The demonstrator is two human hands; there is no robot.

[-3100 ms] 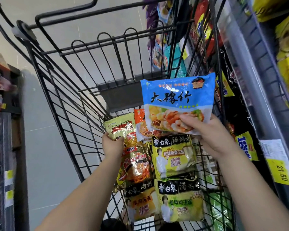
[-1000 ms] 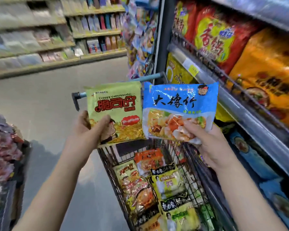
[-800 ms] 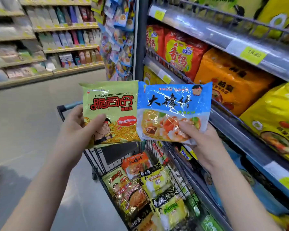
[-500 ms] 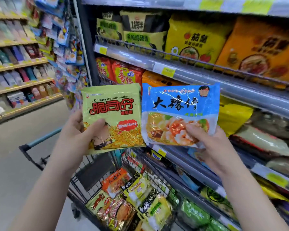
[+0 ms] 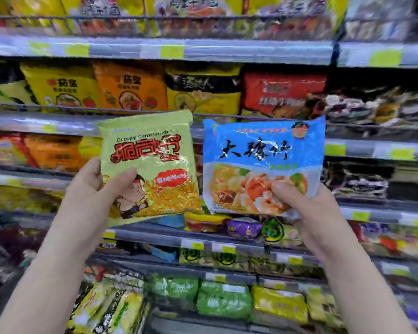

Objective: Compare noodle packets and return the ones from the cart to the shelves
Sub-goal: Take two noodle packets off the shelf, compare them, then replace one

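Now pinching green packet [image 5: 152, 165] in left hand [image 5: 92, 194] at 9 o'clock, blue packet [image 5: 263, 150] in right hand [image 5: 309, 213] at 3 o'clock. Held side by side, fronts out, likely for comparing in front of shelves [image 5: 227, 48].

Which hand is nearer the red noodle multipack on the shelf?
Right. The right hand, gripping the blue packet, sits below the red multipack; the left hand, holding the green packet, is farther off, down to its left.

My left hand [image 5: 87, 196] grips the green packet [image 5: 150, 165], my right hand [image 5: 307, 208] grips the blue packet [image 5: 263, 165]; both are upright, side by side before the shelves [image 5: 203, 48].
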